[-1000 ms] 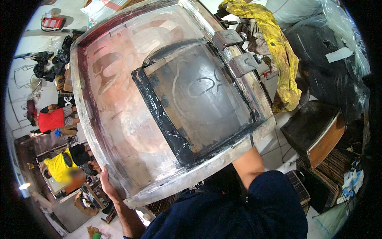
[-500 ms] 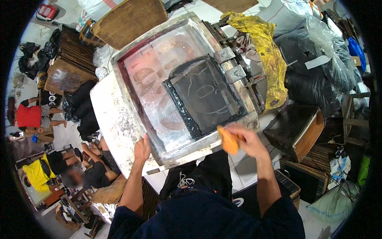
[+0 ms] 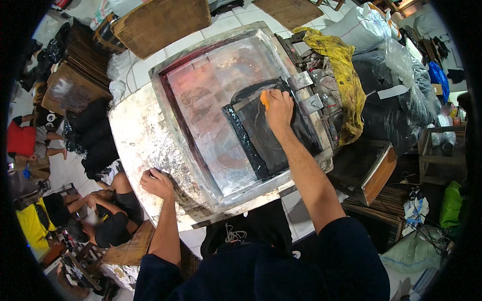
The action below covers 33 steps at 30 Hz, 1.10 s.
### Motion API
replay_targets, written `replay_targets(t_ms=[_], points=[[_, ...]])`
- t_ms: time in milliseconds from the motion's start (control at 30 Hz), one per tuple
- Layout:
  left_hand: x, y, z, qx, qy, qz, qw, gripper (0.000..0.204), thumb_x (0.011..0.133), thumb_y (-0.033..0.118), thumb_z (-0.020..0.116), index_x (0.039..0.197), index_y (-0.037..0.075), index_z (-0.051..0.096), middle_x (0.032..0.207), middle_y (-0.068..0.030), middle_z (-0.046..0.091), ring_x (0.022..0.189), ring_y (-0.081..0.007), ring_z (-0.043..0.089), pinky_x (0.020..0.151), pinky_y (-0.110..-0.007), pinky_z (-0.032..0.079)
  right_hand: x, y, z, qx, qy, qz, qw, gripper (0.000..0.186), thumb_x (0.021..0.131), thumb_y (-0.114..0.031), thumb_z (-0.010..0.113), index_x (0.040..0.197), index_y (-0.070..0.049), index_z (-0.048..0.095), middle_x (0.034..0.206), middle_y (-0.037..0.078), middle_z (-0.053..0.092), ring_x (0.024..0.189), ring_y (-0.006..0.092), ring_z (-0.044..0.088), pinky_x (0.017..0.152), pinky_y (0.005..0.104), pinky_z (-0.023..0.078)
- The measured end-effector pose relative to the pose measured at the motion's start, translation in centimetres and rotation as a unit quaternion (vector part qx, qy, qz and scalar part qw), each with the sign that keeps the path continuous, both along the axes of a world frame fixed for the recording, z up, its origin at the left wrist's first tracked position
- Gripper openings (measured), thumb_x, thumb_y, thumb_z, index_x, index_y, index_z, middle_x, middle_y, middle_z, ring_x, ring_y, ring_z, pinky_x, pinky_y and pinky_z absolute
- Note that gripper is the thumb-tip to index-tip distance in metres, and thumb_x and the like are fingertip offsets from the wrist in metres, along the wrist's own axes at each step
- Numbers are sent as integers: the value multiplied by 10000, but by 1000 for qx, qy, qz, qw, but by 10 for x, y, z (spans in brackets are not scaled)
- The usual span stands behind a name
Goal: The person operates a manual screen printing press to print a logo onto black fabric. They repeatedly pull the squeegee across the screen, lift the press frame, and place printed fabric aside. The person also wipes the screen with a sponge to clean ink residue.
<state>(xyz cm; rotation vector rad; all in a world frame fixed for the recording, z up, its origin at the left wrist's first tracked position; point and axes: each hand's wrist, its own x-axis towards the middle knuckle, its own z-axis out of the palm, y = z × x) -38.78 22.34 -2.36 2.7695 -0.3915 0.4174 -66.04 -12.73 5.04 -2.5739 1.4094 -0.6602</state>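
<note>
A large screen-printing frame (image 3: 198, 173) lies tilted on a white, paint-stained table (image 3: 133, 143). Its pale mesh (image 3: 201, 108) has reddish stains, and a dark stencil window (image 3: 256, 123) edged with black tape fills its right part. My right hand (image 3: 279, 108) is closed round a small orange pad (image 3: 264, 99), pressed onto the upper part of the dark window. Whether the pad is sponge or cloth is unclear. My left hand (image 3: 158, 183) rests on the tabletop left of the frame, fingers loosely bent, with nothing seen in it.
Metal hinge clamps (image 3: 306, 91) hold the frame's right side, beside a stained yellow cloth (image 3: 351, 80). Large plastic-wrapped black bundles (image 3: 374, 93) and a wooden box (image 3: 366, 173) stand to the right. Stacked boards (image 3: 75, 88) stand at left, where people (image 3: 108, 215) sit.
My right hand has carried the orange pad from the frame's near edge up onto the dark window. My left hand has shifted left, off the frame's side onto the tabletop.
</note>
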Motion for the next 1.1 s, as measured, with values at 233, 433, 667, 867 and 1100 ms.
replay_targets(t_ms=[233, 433, 667, 867, 1100], points=[[0, -10, -1, 39, 18, 40, 998, 354, 1046, 383, 543, 1213, 72, 582, 1181, -165, 540, 1107, -384, 525, 899, -537, 425, 5, 34, -13, -33, 16, 37, 999, 403, 873, -112, 634, 1266, -50, 701, 1254, 143, 616, 1160, 373, 535, 976, 511, 438], [0, -10, -1, 53, 15, 25, 998, 358, 1057, 398, 535, 1207, 77, 585, 1139, -152, 540, 1082, -377, 527, 872, -530, 425, 6, 13, -45, 6, -1, 46, 999, 349, 786, 37, 669, 1102, -72, 768, 1045, 80, 690, 975, 312, 601, 867, 419, 494], [0, -12, 1, 79, 43, 45, 995, 364, 1053, 421, 541, 1194, 88, 587, 1157, -144, 540, 1092, -365, 528, 880, -523, 426, 20, 21, -8, -34, -2, -32, 999, 350, 772, 32, 698, 1085, -97, 786, 1092, 23, 680, 969, 283, 585, 834, 417, 481], [-3, -12, 6, 81, 48, 35, 995, 400, 1057, 428, 528, 1262, 85, 548, 1188, -163, 534, 1111, -384, 523, 891, -549, 424, 18, 30, 2, 38, 45, -9, 998, 290, 797, -14, 705, 1065, -114, 756, 1026, 48, 643, 981, 304, 588, 802, 439, 467], [-2, -12, 2, 90, 34, 31, 995, 423, 1060, 437, 519, 1291, 83, 545, 1198, -169, 535, 1116, -384, 525, 901, -543, 426, 0, 31, -20, 20, 101, -77, 992, 408, 775, -45, 735, 1178, -110, 730, 1068, 56, 609, 1016, 304, 585, 768, 429, 535]])
